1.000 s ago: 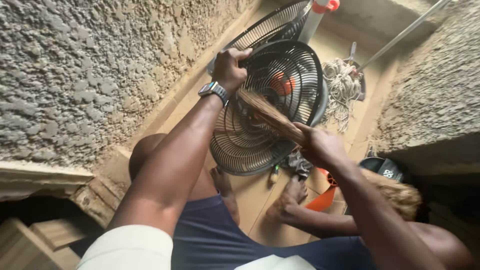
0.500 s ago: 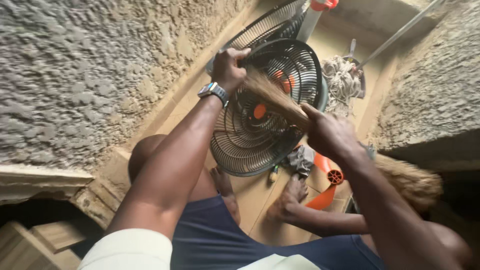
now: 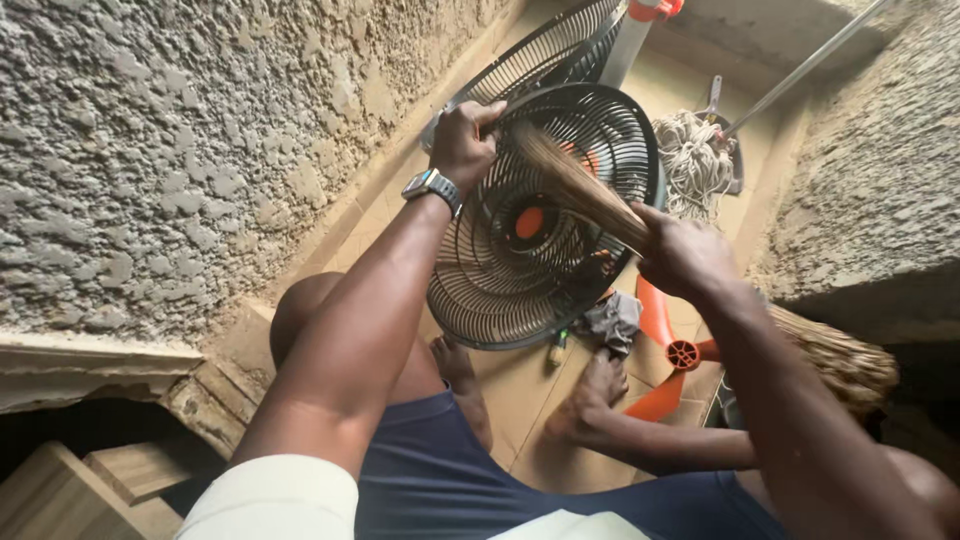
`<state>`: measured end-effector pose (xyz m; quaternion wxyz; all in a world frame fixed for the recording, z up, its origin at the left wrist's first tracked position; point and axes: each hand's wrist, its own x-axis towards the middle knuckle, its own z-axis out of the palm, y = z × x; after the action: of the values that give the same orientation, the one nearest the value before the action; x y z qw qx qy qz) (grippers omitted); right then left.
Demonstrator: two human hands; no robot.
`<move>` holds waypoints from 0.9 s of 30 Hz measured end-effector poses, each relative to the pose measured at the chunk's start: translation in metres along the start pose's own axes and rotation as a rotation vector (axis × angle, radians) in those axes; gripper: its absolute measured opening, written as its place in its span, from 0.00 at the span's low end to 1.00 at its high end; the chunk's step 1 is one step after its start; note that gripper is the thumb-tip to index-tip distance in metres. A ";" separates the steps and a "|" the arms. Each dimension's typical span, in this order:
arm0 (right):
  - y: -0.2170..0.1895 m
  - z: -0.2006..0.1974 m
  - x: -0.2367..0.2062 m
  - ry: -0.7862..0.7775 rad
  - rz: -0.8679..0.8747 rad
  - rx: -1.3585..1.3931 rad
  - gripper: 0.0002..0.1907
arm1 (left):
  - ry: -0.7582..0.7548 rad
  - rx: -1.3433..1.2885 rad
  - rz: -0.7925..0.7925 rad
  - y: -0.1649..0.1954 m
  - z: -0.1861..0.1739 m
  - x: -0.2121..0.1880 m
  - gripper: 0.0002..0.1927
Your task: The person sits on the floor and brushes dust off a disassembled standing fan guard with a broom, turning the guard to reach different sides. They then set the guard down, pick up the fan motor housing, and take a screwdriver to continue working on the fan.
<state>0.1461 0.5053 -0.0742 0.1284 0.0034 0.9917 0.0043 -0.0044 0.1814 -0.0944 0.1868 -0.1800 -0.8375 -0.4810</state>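
Grille, black wire, stands on edge on the tiled floor, gripped at its top rim by the left hand. Right hand clasps a straw broom, whose bristles have swept from mid-grille up to the rim beside the left hand, so brushing has reached the grille's top.

A floor of pale tan square tiles runs between two rough plastered walls. On it lie an orange plastic fan blade, a crumpled grey cloth just beside it, and a small green-tipped screwdriver near the cloth. Farther back rests a dirty white string mop head. Two bare feet also stand on the tiles, one touching the blade's lower tip.
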 end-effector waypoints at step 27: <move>-0.080 0.146 -0.062 -0.441 0.002 -0.312 0.15 | 0.023 0.122 0.204 0.006 -0.004 0.001 0.14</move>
<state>0.2427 0.4256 -0.2007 0.3402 -0.0145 0.9272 0.1563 -0.0019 0.1811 -0.0871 0.2550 -0.2470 -0.8404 -0.4095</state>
